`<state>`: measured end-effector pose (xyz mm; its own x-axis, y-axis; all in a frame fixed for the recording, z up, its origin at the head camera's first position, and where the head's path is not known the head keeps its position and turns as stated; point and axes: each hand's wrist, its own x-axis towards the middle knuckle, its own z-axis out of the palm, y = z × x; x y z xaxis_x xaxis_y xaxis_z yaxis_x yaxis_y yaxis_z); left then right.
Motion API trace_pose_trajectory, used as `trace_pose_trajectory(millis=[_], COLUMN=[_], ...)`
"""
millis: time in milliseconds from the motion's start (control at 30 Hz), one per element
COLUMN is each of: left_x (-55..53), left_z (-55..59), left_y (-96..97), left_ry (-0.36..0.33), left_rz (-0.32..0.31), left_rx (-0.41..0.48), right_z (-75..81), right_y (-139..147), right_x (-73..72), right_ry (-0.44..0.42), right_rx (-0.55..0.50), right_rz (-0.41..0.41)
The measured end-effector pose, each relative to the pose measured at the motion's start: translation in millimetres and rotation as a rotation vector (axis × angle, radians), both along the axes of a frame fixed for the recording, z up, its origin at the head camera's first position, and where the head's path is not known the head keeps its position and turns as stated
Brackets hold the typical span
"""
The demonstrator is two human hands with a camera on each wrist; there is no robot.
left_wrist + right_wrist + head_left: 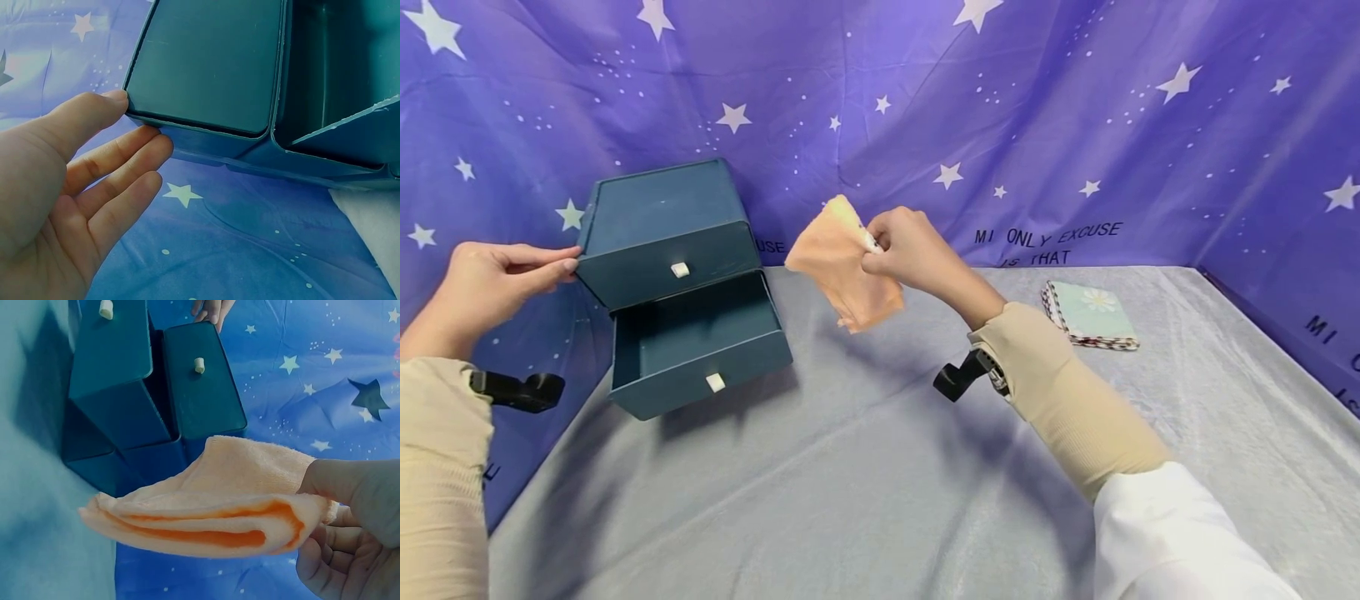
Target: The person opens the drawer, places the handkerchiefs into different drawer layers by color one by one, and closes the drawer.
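Note:
At the upper left corner of a dark blue two-drawer box (662, 208), my left hand (505, 279) pinches the edge between thumb and fingers, as the left wrist view (100, 169) shows close up. The lower drawer (752, 358) is pulled out and its visible inside is bare; the upper drawer (625, 275) is closed. Right of the box, my right hand (913, 250) grips a folded peach towel (827, 254) by one edge, held up in the air. In the right wrist view the towel's orange-tinted folded layers (206, 531) face the camera.
A folded mint-green cloth (1093, 308) with a white daisy and checked edging lies at the right on the grey table cover (850, 467). Purple star-printed curtain (910, 100) hangs close behind the box and along both sides.

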<state>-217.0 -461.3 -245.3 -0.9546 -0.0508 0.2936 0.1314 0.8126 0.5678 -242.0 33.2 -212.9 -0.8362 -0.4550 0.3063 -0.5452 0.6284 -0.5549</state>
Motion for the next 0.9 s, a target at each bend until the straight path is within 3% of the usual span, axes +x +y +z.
trace_pose_trajectory(millis=[67,267,567,800,900], left_x=[-0.2,26.8,22.1,33.9,33.3], left_z=[0.3,23.2,21.0,29.6,28.9], left_y=[0.2,39.1,33.1,49.8,48.7], left_ry=[-0.012,-0.017,-0.042,-0.028,-0.022], left_rz=[0.003,0.003,0.017,0.031,0.022], left_rx=[0.007,0.016,0.023,0.010,0.016], right_z=[3.1,12.0,26.4,34.3,36.8], right_y=[-3.3,-13.5,-25.0,-33.3,-36.6], right_x=[0.1,2.2,6.6,8.8,10.6], right_ry=[0.018,0.050,0.073,0.070,0.075], right_rx=[-0.002,0.001,0.000,0.000,0.002], right_rz=[0.014,0.038,0.068,0.092,0.104])
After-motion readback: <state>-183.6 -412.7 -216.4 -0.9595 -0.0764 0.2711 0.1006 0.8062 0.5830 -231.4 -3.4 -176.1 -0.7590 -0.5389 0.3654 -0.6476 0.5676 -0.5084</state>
